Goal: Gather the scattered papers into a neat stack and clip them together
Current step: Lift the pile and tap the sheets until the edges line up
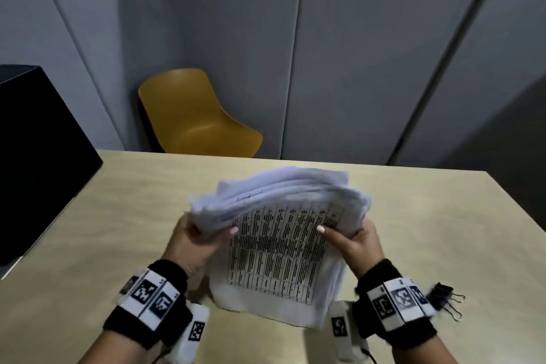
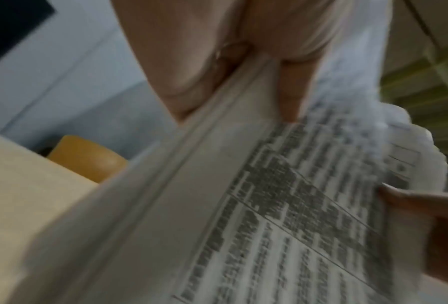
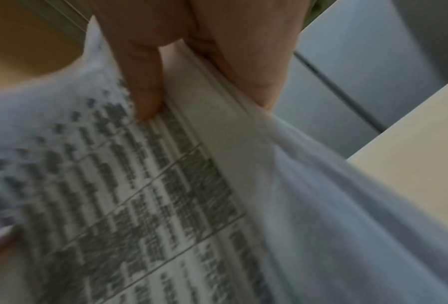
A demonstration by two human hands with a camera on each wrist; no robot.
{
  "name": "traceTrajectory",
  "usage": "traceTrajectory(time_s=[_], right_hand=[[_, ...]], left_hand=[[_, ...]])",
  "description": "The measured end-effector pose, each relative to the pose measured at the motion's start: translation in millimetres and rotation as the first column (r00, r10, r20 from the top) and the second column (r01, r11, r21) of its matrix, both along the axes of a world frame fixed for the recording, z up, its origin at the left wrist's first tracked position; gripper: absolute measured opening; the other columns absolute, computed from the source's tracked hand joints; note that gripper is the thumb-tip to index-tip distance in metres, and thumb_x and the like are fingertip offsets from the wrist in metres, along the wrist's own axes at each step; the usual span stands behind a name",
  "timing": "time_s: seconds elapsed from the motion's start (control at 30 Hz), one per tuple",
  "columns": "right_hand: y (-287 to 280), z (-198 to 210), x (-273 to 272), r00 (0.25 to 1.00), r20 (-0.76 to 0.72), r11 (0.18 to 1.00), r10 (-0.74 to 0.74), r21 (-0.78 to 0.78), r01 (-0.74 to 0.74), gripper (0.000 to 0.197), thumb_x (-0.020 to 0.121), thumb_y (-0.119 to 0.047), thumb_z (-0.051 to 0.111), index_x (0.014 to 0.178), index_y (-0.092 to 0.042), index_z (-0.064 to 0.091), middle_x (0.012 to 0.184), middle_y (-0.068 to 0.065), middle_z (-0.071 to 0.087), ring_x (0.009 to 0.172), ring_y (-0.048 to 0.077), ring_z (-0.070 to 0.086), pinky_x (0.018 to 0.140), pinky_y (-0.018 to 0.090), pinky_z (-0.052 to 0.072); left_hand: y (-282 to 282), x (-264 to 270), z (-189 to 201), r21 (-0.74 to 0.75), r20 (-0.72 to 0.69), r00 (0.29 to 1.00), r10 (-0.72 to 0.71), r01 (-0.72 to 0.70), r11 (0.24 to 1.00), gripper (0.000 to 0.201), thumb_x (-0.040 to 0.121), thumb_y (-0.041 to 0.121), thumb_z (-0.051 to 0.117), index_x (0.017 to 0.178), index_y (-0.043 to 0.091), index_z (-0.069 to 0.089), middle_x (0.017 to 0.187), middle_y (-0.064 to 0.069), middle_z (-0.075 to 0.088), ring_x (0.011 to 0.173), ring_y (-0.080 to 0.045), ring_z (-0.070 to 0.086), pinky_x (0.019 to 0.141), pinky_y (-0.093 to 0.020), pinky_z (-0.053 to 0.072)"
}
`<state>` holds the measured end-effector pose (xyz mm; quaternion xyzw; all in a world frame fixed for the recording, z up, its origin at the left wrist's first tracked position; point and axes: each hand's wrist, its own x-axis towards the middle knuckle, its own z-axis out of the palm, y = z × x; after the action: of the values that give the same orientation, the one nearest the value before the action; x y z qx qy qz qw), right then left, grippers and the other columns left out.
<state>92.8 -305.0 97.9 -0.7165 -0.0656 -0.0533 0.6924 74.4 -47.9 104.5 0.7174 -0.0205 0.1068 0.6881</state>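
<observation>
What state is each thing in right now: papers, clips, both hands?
Papers: gathered in one stack, stood on edge on the table, top edges still uneven, unclipped.
Binder clips: lying on the table by the right wrist, unused.
Left hand: grips the stack's left side.
Right hand: grips its right side.
</observation>
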Motion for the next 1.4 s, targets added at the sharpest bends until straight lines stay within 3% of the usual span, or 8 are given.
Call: traceTrajectory(time_s=[0.1,0.27,0.43,0.67,0.77,1.07,1.23,1.4], right_hand=[[6,6,5,0.996,0.083,0.999,-0.043,0.023,0.041,0.044,0.074,0.016,0.063,0.067,-0.025,0.076,0.065,-0.016,0.073,0.065,-0.001,0.067,0.062,0.015,0.053],[-1,16,0,0.97,0.221,0.991,-0.098,0.112,0.074,0.063,0.066,0.009,0.073,0.122,0.0,0.047,0.101,-0.003,0.069,0.087,0.003,0.066,0.078,0.015,0.052],[16,29,-13,0.955,0.28,0.995,-0.094,0.056,0.082,0.097,0.063,-0.009,0.073,0.143,-0.018,0.02,0.106,-0.025,0.061,0.093,-0.005,0.061,0.084,0.009,0.045],[25,27,-10,0.923,0.348,0.986,-0.164,0.021,0.167,0.104,0.066,-0.015,0.072,0.141,-0.045,0.007,0.118,0.003,0.05,0.105,0.02,0.058,0.095,0.027,0.045],[25,26,-3,0.822,0.531,0.954,-0.207,-0.079,0.291,0.089,0.071,-0.004,0.065,0.143,-0.032,0.022,0.12,0.006,0.045,0.109,0.021,0.051,0.1,0.022,0.039],[23,27,-5,0.772,0.619,0.888,-0.141,-0.266,0.375,0.058,0.073,0.0,0.062,0.128,-0.01,0.047,0.112,0.011,0.053,0.106,0.013,0.052,0.099,0.018,0.039],[15,27,-6,0.779,0.605,0.879,-0.163,-0.269,0.393,0.052,0.074,-0.013,0.06,0.125,-0.016,0.05,0.112,0.006,0.056,0.106,0.009,0.052,0.098,0.015,0.038],[2,9,-1,0.934,0.309,0.979,-0.18,-0.038,0.202,0.095,0.07,0.005,0.072,0.14,-0.035,0.022,0.093,-0.015,0.064,0.084,0.001,0.064,0.083,0.015,0.05]], left_hand=[[-15,3,6,0.079,0.029,0.993,0.115,-0.117,0.99,0.04,0.075,-0.004,0.069,0.062,0.033,0.067,0.055,0.037,0.062,0.061,0.021,0.059,0.06,0.004,0.041],[-9,6,17,0.043,0.19,0.977,0.096,-0.106,0.993,0.067,0.056,0.005,0.079,0.117,0.013,0.052,0.097,0.011,0.066,0.085,0.008,0.063,0.08,-0.008,0.049],[-15,-2,20,-0.001,0.27,0.962,0.05,-0.052,0.999,0.093,0.051,0.015,0.08,0.128,0.032,0.03,0.107,-0.009,0.061,0.095,-0.003,0.063,0.083,-0.016,0.051],[-17,1,20,0.058,0.377,0.919,0.117,-0.149,0.987,0.082,0.063,0.022,0.066,0.13,0.043,0.024,0.114,-0.006,0.057,0.096,-0.013,0.06,0.083,-0.03,0.051],[-17,5,22,0.138,0.517,0.832,0.199,-0.311,0.94,0.072,0.072,0.017,0.059,0.13,0.049,0.029,0.123,0.003,0.048,0.101,-0.025,0.058,0.084,-0.037,0.05],[-15,4,22,0.466,0.635,0.77,0.06,-0.444,0.765,0.068,0.08,0.008,0.051,0.139,0.035,0.03,0.127,-0.012,0.04,0.128,0.01,0.03,0.107,-0.012,0.028],[-8,6,23,0.456,0.59,0.798,0.126,-0.458,0.763,0.041,0.078,0.016,0.055,0.119,0.014,0.053,0.113,0.006,0.053,0.111,0.017,0.04,0.096,-0.008,0.037],[-3,4,23,0.264,0.439,0.883,0.164,-0.301,0.916,0.062,0.073,0.023,0.067,0.129,0.036,0.044,0.09,0.023,0.065,0.068,-0.005,0.06,0.069,-0.02,0.05]])
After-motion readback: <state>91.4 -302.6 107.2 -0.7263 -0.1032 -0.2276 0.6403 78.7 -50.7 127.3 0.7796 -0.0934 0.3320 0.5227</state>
